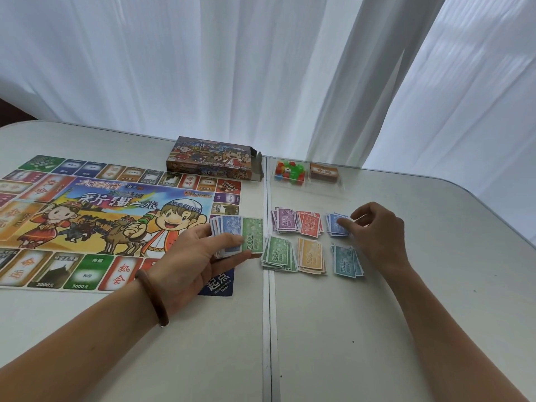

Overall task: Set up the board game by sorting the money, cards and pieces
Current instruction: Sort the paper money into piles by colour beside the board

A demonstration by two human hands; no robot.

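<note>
Six piles (310,224) dot the white table (377,329) by curtains (261,68); left hand (197,253) grips notes (237,236), right hand (377,230) pinches blue pile (336,227).

Your left hand (197,250) lies palm up, thumb pinching notes (232,227). Your right hand (377,230) sits farther right, fingers curled down.

Thin paper money (309,224) in matt piles, shiny paper game board (87,216), glossy cardboard box (213,159), bright plastic pieces (290,171), smooth matt table (406,314), soft white cloth curtains (232,68), smooth brown bracelet (152,297)
</note>
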